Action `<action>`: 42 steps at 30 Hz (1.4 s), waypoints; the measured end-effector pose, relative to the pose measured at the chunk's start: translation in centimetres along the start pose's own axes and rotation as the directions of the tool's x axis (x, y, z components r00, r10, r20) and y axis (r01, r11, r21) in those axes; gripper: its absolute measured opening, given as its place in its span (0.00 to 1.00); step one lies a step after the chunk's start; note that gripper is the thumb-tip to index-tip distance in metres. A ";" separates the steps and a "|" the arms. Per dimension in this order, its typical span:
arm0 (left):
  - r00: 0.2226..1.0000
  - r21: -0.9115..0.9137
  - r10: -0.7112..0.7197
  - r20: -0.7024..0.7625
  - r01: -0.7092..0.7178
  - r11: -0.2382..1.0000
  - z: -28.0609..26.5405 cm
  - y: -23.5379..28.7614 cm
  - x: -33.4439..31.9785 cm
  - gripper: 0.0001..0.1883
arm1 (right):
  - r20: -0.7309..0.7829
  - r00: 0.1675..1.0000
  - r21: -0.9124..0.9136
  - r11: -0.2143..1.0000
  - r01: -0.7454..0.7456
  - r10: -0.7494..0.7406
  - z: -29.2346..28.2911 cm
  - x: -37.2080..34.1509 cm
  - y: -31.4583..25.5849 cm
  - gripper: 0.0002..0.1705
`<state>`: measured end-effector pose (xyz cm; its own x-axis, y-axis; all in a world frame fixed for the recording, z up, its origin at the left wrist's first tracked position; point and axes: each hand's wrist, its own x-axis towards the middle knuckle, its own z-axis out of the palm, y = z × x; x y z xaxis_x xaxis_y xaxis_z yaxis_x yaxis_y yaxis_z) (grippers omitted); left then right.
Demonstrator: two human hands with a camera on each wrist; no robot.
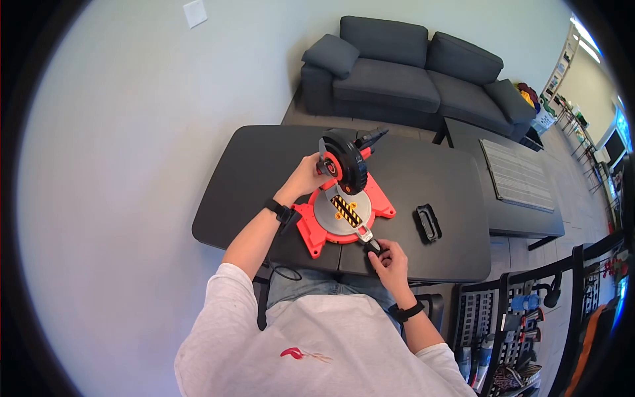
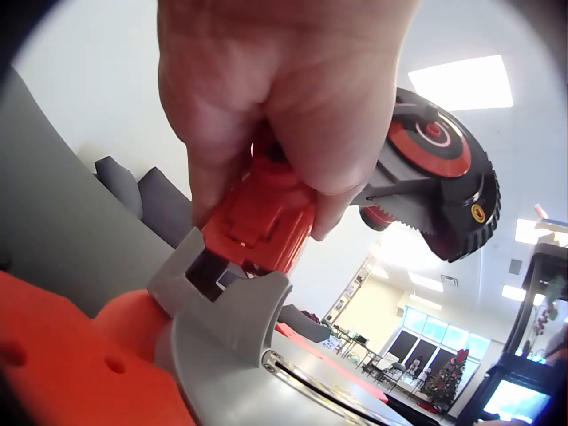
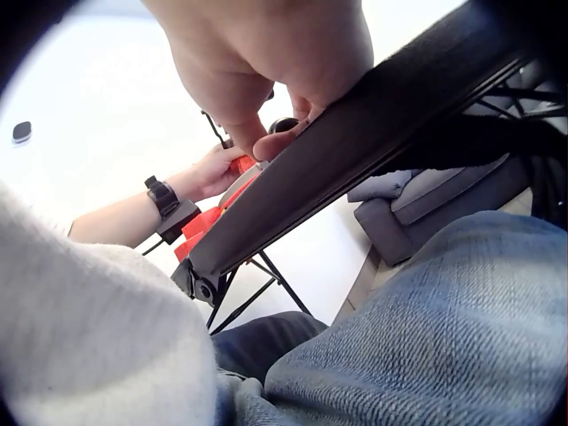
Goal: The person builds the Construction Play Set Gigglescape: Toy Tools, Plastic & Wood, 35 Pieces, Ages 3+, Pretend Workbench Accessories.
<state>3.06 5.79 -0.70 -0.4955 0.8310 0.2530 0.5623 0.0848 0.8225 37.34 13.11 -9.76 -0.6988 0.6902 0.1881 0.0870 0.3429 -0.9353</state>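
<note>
A toy-like miter saw (image 1: 380, 197) with a red base and a grey round turntable (image 1: 324, 213) stands on the black table. Its saw head (image 1: 354, 162) has a black toothed blade guard and rises at the far side. My left hand (image 1: 306, 177) grips the red arm (image 2: 262, 217) behind the head, fingers on both sides of it. At the front, my right hand (image 1: 391, 264) pinches the black knob (image 1: 372, 247) on the turntable's tongue. A black, hollow oval piece (image 1: 428, 223) lies on the table, right of the saw.
The folding table (image 1: 228, 192) has a seam across its middle. Beyond it are a dark grey sofa (image 1: 387, 83) and a lower table (image 1: 463, 135) with a striped mat (image 1: 519, 175). A black rack (image 1: 476, 311) with bins stands at the right. A cable (image 1: 286, 272) hangs near the front edge.
</note>
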 end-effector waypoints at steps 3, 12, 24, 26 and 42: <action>1.000 -0.062 0.019 0.010 -0.019 0.998 0.4 -0.9 -0.2 0.18 | 0.002 1.000 0.003 1.000 -0.011 0.011 0.1 0.0 0.0 0.22; 0.998 -0.065 0.039 0.053 -0.035 0.997 0.9 -2.2 -0.9 0.19 | 0.001 1.000 -0.002 1.000 -0.003 0.003 0.2 -0.2 0.7 0.22; 0.979 0.091 0.085 0.186 -0.103 0.991 -0.9 -1.3 -1.9 0.29 | 0.021 0.999 -0.002 1.000 -0.025 0.025 0.1 0.0 1.3 0.23; 0.978 0.085 0.041 0.207 -0.060 0.995 -2.8 -1.4 -2.6 0.32 | 0.010 1.000 0.006 1.000 -0.026 0.026 0.3 -0.2 1.5 0.23; 0.952 0.570 -0.272 0.138 0.149 0.808 -7.3 -8.8 -6.8 0.15 | 0.008 0.999 0.003 0.999 -0.032 0.032 0.3 -0.1 1.9 0.23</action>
<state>-3.39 -4.60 -5.89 -0.5337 0.8440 -0.0528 0.7581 0.5052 0.4123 37.36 13.48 -11.65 -0.7009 0.6961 0.1554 0.1076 0.3186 -0.9418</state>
